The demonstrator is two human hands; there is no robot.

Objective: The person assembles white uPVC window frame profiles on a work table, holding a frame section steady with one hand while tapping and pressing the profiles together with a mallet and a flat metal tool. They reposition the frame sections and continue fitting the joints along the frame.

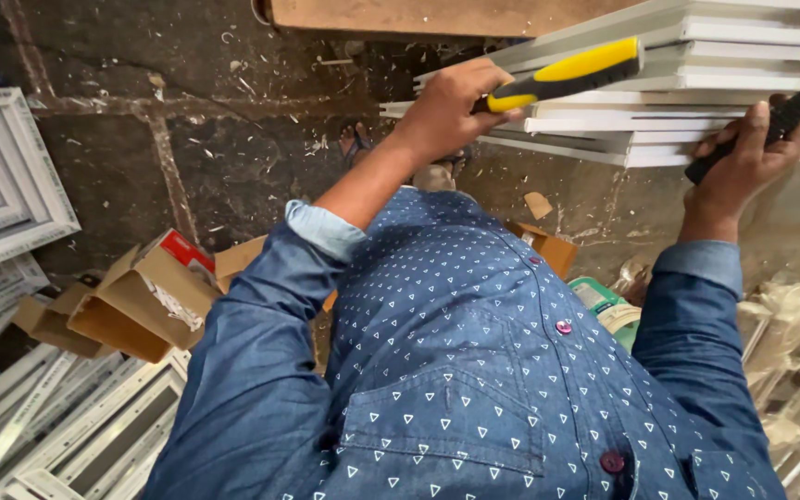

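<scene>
Our left hand [451,102] grips a yellow-handled tool [567,74], right hand [743,157] closed on a black handle [770,125], both against stacked white profiles [696,83] (open cardboard boxes [141,296] and window frames [2,185] on the floor).

I see a dark blue denim-look shirt [456,370] printed all over with small white triangles, fastened with dark red round buttons, a patch chest pocket stitched on, and its sleeves turned back to paler blue cuffs.

Left hand [451,106], right hand [747,162] clenched
</scene>
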